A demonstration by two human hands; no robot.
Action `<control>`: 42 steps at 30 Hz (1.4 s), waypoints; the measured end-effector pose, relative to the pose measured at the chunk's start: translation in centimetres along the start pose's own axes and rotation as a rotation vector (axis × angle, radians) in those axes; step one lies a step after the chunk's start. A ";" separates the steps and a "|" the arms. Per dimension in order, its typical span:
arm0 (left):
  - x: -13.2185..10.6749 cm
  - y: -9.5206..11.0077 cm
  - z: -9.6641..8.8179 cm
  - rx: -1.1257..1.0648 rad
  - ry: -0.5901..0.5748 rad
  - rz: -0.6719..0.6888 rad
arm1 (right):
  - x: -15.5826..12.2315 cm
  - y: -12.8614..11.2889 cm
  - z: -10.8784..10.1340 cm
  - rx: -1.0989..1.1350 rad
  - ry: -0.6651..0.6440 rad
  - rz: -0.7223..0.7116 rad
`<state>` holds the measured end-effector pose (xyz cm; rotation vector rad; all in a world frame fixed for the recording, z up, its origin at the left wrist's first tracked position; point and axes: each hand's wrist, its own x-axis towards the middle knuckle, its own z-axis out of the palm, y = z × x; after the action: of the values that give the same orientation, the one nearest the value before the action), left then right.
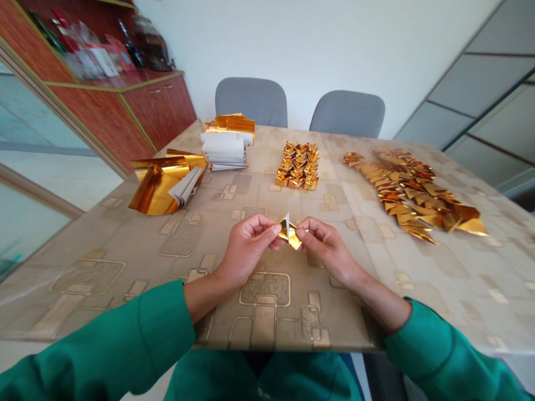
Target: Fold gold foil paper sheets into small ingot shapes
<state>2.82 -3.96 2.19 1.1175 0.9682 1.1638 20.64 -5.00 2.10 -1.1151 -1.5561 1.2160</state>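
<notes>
Green sleeves [96, 345] are coming in from seven and five o'clock, with bare forearms angling over a table [83, 245] that is wearing a glossy beige cover patterned with squares. Both hands are raised just above the cover at the middle of the view, close together and pressed toward each other. The left hand [246, 250] is pinching one side of a small folded gold foil piece [289, 233] between its thumb and curled fingers. The right hand [330, 250] is pinching the opposite side the same way. That piece is sitting between the two sets of fingertips, its pointed corner rising upward, clear of the table.

Farther out, a loose pile of gold foil sheets [159, 186] is lying at ten o'clock, with white paper sheets showing among them. A stack of white paper [223, 150] is standing at eleven o'clock, topped by gold sheets [229, 123]. A tidy block of folded gold ingot shapes [297, 165] is sitting at twelve o'clock, and a long, loose spread of similar gold pieces [412, 192] is stretching across two o'clock. Two gray chairs [251, 103] are standing beyond the table, and a reddish wooden cabinet [125, 117] is standing at eleven o'clock.
</notes>
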 end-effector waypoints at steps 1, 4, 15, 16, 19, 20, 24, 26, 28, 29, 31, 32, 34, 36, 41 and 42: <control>0.0 0.0 0.0 0.003 0.001 0.002 | 0.0 0.0 0.1 0.011 -0.005 0.007; 0.0 -0.3 -0.1 -0.007 -0.002 -0.011 | 0.1 0.2 0.2 0.014 0.006 0.004; 0.1 -0.8 0.1 -0.117 -0.017 -0.057 | 0.2 0.3 -0.2 -0.013 0.067 -0.021; 0.1 -0.8 0.1 -0.122 -0.011 -0.073 | 0.2 0.2 -0.2 -0.007 0.061 -0.006; 0.2 -0.7 -0.1 -0.197 0.015 -0.131 | 0.3 -0.1 -0.3 0.027 0.040 0.012; 0.2 -0.8 -0.1 -0.226 0.028 -0.149 | 0.3 -0.2 -0.3 0.038 0.036 0.009; 0.1 -0.8 0.0 -0.248 0.021 -0.168 | 0.5 0.1 -0.7 0.047 0.037 -0.007; 0.1 -0.8 0.0 -0.209 -0.022 -0.139 | 0.6 0.5 -0.9 0.025 0.038 -0.027; 0.1 -0.7 0.0 -0.162 -0.051 -0.112 | 0.5 0.8 -1.0 -0.005 0.038 -0.046; 0.1 -0.6 -0.1 -0.134 -0.056 -0.102 | 0.5 0.9 -1.1 -0.019 0.036 -0.051; 0.2 -0.6 -0.2 -0.058 -0.058 -0.085 | 0.5 0.9 -1.2 -0.036 0.025 -0.054; 0.3 -0.5 -0.3 -0.018 -0.053 -0.071 | 0.5 0.8 -1.2 -0.037 0.018 -0.052; 0.4 -0.6 -0.3 0.043 -0.039 -0.037 | 0.5 0.7 -1.1 -0.024 0.002 -0.047; 0.4 -0.7 -0.4 0.059 -0.031 -0.017 | 0.5 0.7 -1.0 -0.006 -0.002 -0.042; 0.4 -0.9 -0.3 -0.031 -0.054 -0.065 | 0.5 0.8 -0.7 -0.021 0.073 -0.059; 0.4 -0.9 -0.3 -0.071 -0.049 -0.083 | 0.5 0.8 -0.7 -0.028 0.103 -0.072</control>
<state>2.78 -3.59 1.22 1.0350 0.9206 1.0905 21.27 -4.26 1.48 -1.1127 -1.5253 1.0756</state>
